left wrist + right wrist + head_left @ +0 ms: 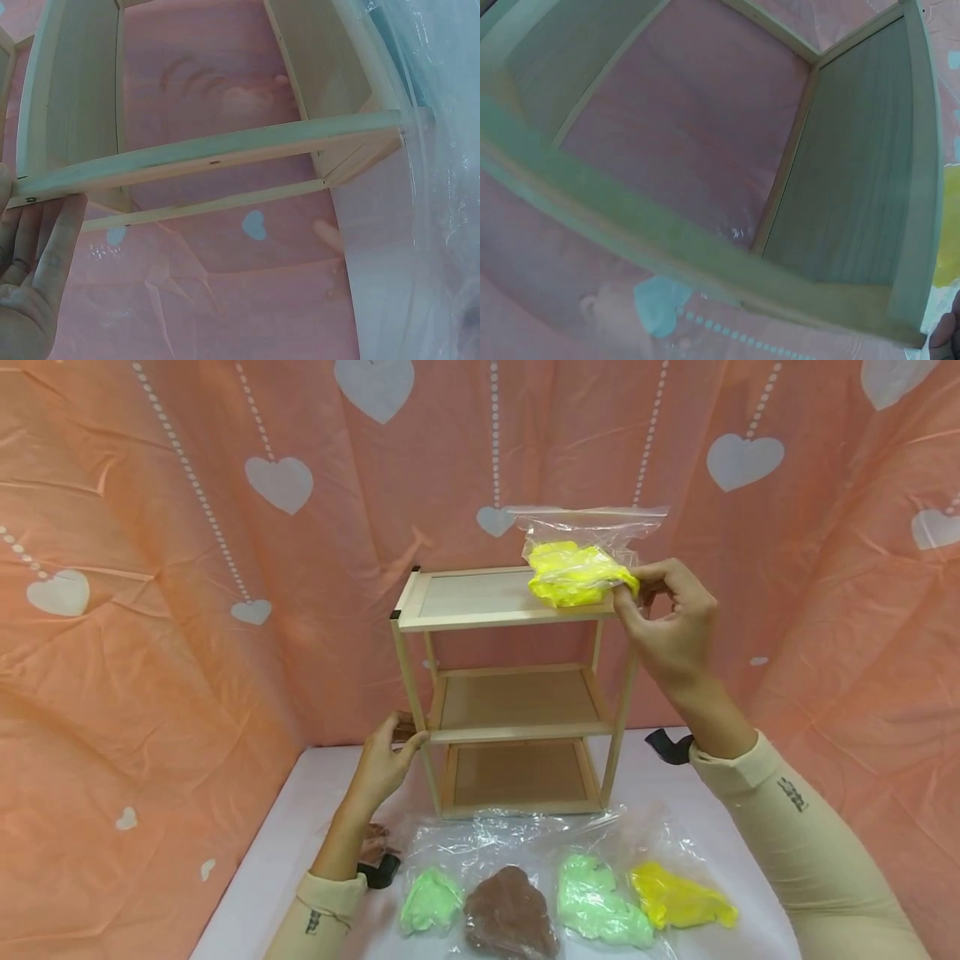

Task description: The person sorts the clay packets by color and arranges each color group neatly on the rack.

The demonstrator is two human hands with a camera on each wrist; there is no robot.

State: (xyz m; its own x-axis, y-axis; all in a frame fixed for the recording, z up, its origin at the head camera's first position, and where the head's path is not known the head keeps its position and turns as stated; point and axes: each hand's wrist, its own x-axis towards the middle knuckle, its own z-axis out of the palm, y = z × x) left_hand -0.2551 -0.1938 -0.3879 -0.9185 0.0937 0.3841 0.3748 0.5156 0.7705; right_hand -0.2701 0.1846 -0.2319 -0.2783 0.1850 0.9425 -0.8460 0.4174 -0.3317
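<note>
A three-tier wooden shelf rack (517, 732) stands upright on the white table. My right hand (675, 625) pinches the lower right corner of a clear zip bag with a yellow lump (573, 575) inside, at the top tier's right end. The bag's zip edge points up and overlaps the pink backdrop in the head view. Only a yellow edge of the bag (949, 225) and some fingertips enter the right wrist view. With thumb and fingers, my left hand (381, 767) holds the rack's left front post (217, 154) at middle-tier height.
In front of the rack lie clear bags with a small green lump (431, 900), a brown lump (512, 914), a larger green lump (600, 902) and a yellow lump (681, 897). A pink cloth (337, 568) with white hearts encloses the table (288, 827) at the back and sides.
</note>
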